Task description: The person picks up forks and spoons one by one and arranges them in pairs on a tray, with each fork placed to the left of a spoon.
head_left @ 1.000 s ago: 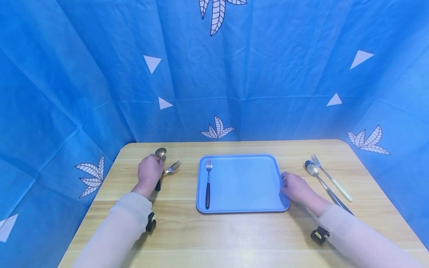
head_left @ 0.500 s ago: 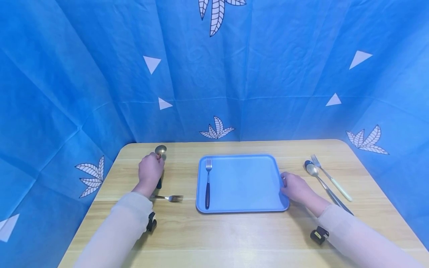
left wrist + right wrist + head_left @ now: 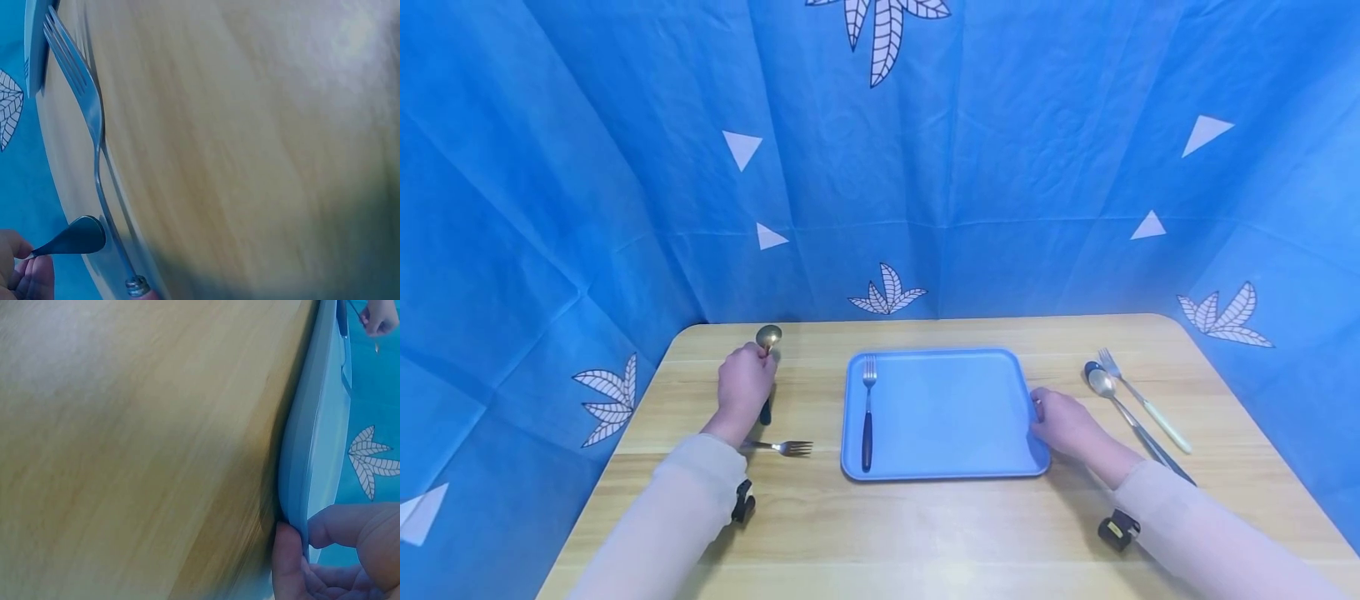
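Note:
At the table's left side my left hand [image 3: 747, 382] pinches a spoon [image 3: 768, 337]. Its bowl points to the back, and its dark handle [image 3: 78, 236] hangs out below the fingers. Just in front of that hand a fork [image 3: 793, 448] lies sideways, tines to the right; the left sleeve and wrist hide its handle in the head view. My right hand [image 3: 1066, 423] grips the right rim of a blue tray [image 3: 955, 417], thumb and fingers on either side of the edge in the right wrist view. Inside the tray, along its left side, lies a dark-handled fork [image 3: 868, 417].
To the right of the right hand, a spoon [image 3: 1102, 383] and a fork with a pale handle [image 3: 1167, 425] lie on the wooden table [image 3: 925, 533]. A dark spoon bowl [image 3: 1090, 367] shows beside the spoon. A blue curtain [image 3: 1000, 167] hangs behind the table.
The fork near the left hand has left the fingers and now lies on the table in front of it. That hand has shifted slightly right with the spoon. The right hand stays on the tray.

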Available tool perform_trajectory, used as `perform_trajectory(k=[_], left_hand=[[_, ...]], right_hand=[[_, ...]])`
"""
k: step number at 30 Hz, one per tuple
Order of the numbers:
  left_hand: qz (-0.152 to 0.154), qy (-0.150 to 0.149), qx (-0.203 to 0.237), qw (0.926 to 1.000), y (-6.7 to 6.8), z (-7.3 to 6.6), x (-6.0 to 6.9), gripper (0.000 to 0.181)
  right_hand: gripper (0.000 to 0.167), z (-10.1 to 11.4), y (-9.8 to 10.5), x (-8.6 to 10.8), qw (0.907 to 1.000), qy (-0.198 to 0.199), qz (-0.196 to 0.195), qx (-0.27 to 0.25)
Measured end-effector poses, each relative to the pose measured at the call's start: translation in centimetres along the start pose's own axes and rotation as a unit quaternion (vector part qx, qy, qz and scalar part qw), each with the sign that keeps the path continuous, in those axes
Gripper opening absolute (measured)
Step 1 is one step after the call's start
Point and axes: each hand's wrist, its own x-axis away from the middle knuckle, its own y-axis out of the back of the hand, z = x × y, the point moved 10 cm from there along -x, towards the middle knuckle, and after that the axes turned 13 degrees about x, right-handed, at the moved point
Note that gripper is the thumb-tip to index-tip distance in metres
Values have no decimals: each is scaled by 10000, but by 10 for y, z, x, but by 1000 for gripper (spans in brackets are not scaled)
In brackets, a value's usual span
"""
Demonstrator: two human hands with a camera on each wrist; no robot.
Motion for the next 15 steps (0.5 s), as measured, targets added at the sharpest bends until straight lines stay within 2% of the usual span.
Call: perform_trajectory(k=[5, 15], left_hand=[[40, -58, 64, 10000, -3, -10, 3, 20], [404, -137, 300, 9986, -15, -28, 14, 20]], right_hand=[[52, 0, 0, 1, 10000, -4, 0, 12], [50, -1, 1, 0, 10000, 5, -8, 62]])
